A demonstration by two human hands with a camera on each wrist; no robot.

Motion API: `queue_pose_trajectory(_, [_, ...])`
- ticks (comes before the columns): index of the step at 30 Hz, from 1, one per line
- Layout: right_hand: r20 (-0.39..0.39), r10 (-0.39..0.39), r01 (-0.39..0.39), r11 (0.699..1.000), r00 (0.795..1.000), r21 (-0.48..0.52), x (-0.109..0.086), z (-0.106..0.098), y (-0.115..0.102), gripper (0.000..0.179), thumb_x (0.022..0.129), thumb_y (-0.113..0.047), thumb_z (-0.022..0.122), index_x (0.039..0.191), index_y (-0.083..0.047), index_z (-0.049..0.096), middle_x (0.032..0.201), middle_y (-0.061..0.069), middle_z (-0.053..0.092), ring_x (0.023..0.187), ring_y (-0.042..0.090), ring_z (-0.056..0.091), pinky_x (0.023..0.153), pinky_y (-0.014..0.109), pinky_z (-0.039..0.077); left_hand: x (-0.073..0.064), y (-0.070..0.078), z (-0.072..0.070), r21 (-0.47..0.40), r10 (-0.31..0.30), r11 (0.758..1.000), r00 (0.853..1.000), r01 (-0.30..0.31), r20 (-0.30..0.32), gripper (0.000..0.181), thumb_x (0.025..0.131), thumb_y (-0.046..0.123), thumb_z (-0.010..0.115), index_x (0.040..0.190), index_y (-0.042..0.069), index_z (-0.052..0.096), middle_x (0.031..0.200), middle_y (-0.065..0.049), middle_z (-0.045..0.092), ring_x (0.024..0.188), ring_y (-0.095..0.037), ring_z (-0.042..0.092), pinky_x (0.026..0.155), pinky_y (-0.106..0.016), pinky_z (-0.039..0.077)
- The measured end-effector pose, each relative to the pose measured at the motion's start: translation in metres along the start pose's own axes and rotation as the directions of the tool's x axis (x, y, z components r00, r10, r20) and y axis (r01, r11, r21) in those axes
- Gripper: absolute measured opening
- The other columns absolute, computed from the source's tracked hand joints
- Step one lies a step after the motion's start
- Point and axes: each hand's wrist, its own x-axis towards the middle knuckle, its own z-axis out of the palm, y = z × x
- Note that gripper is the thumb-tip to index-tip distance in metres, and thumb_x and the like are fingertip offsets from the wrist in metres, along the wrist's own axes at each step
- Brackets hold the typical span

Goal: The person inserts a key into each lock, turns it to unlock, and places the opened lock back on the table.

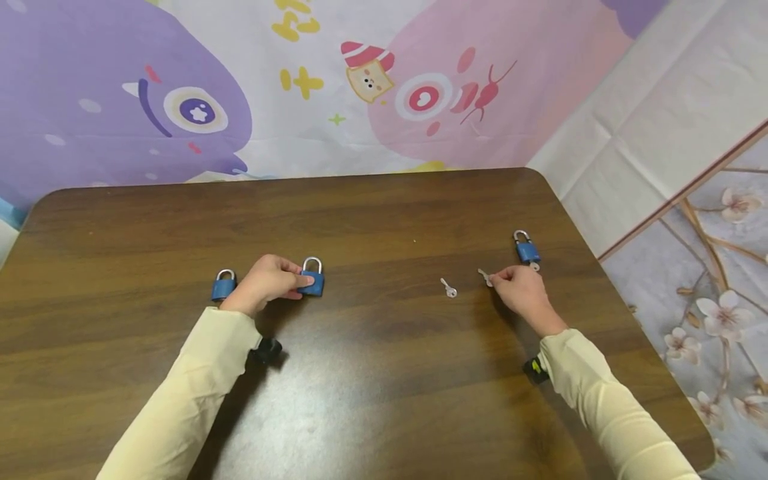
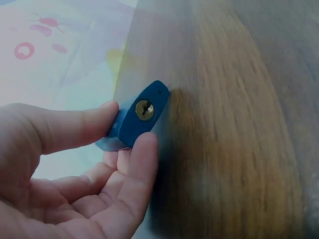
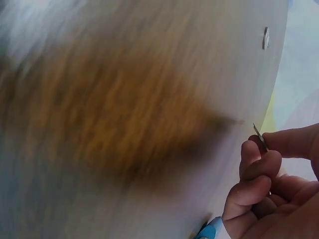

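Observation:
My left hand (image 1: 264,285) pinches a blue padlock (image 1: 317,288) between thumb and fingers, its silver shackle pointing away from me. The left wrist view shows the brass keyhole (image 2: 145,110) in the underside of this padlock's body. Over on the right, my right hand (image 1: 523,293) holds a small silver key (image 1: 484,275) between thumb and forefinger, the blade sticking out past the fingertips. A second key (image 1: 449,289) lies on the table to the left of that hand. Just beyond the right hand lies another blue padlock (image 1: 528,253) with a key (image 1: 535,267) at its bottom.
A third blue padlock (image 1: 223,289) lies left of my left hand, partly behind the wrist. The brown wooden table (image 1: 372,220) has rounded corners and backs onto a printed cartoon cloth (image 1: 324,147). A flowered panel (image 1: 708,267) stands beyond its right edge.

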Motion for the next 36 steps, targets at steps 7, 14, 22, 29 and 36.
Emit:
queue_pose_trajectory(7, [-0.025, -0.012, 0.013, 0.999, 1.000, 0.048, -0.005, 0.007, -0.011, 0.030, 0.089, -0.028, 0.056, 0.091, -0.002, 0.072, 0.090, 0.013, 0.070, 0.081, 0.024, 0.059, 0.064, 0.028, 0.044, 0.000, -0.003, -0.001, -0.029, 0.012, 1.000, 1.000, -0.012, -0.017, 0.038, 0.087, 0.016, 0.065, 0.114, -0.010, 0.055, 0.100, -0.006, 0.059, 0.072, -0.007, 0.061, 0.077, -0.024, 0.056])
queue_pose_trajectory(14, [-0.003, -0.053, 0.053, 0.989, 0.999, 0.137, -0.012, 0.017, -0.041, 0.029, 0.090, -0.029, 0.055, 0.091, -0.004, 0.071, 0.085, 0.009, 0.068, 0.071, 0.018, 0.052, 0.059, 0.024, 0.040, 0.001, -0.002, -0.002, -0.241, 0.045, 0.970, 0.998, -0.033, 0.045, 0.039, 0.089, 0.010, 0.062, 0.117, -0.015, 0.049, 0.077, 0.004, 0.060, 0.067, -0.004, 0.062, 0.072, -0.019, 0.057])
queue_pose_trajectory(22, [0.017, -0.130, 0.117, 0.936, 0.991, 0.331, -0.026, 0.044, -0.092, 0.023, 0.089, -0.025, 0.059, 0.084, -0.006, 0.070, 0.074, 0.005, 0.067, 0.063, 0.014, 0.051, 0.054, 0.023, 0.040, -0.001, 0.003, 0.002, -0.433, 0.117, 0.899, 0.989, -0.069, 0.086, 0.047, 0.090, 0.005, 0.059, 0.125, -0.019, 0.038, 0.077, 0.003, 0.059, 0.068, -0.004, 0.063, 0.071, -0.018, 0.057])
queue_pose_trajectory(29, [0.084, -0.162, 0.097, 0.853, 0.983, 0.514, -0.042, 0.067, -0.134, 0.020, 0.087, -0.022, 0.062, 0.080, -0.005, 0.070, 0.066, 0.000, 0.063, 0.054, 0.009, 0.046, 0.049, 0.020, 0.037, -0.001, 0.006, 0.006, -0.518, 0.124, 0.853, 0.989, -0.066, 0.078, 0.035, 0.091, 0.004, 0.058, 0.116, -0.015, 0.043, 0.082, 0.000, 0.059, 0.071, -0.007, 0.062, 0.075, -0.020, 0.057])
queue_pose_trajectory(36, [0.171, -0.186, 0.006, 0.693, 0.968, 0.721, -0.053, 0.084, -0.158, 0.017, 0.087, -0.010, 0.061, 0.084, 0.006, 0.066, 0.058, -0.004, 0.055, 0.045, 0.006, 0.039, 0.042, 0.017, 0.033, -0.003, 0.009, 0.008, -0.535, 0.120, 0.843, 0.990, -0.061, 0.076, 0.046, 0.092, 0.005, 0.057, 0.126, -0.018, 0.037, 0.088, -0.004, 0.058, 0.073, -0.008, 0.063, 0.077, -0.020, 0.057])
